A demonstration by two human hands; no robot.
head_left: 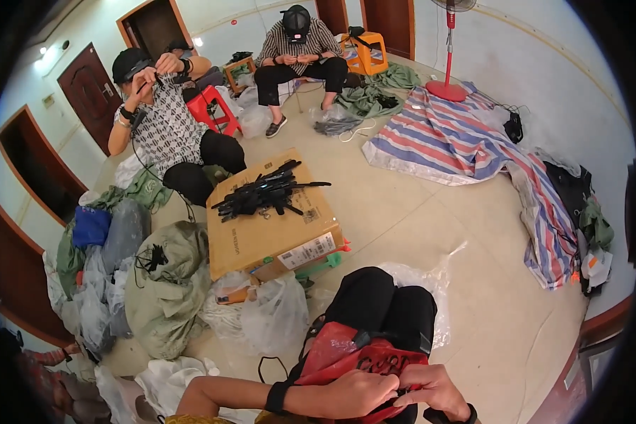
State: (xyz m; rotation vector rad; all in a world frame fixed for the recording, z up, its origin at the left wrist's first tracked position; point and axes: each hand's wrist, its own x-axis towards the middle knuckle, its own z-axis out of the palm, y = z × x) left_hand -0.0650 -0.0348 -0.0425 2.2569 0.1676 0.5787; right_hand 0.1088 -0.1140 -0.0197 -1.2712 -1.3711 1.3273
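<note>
My left hand (366, 393) and my right hand (433, 387) meet over my lap, fingers closed and pinching close together. Whatever lies between the fingertips is too small and hidden to make out. Beneath them a red plastic bag (330, 349) is spread across my black-trousered thighs. Several small black looped pieces (385, 363) rest on the bag, just beyond my fingers. Farther off, a pile of black strap-like pieces (265, 192) lies on top of a cardboard box (244, 246).
Clear plastic bags (279, 318) and a large grey-green sack (164, 304) crowd the left. Two people (173, 134) (300, 60) sit working with their hands beyond the box; another is partly hidden. A striped sheet (445, 141) and a red fan stand (446, 90) are at right.
</note>
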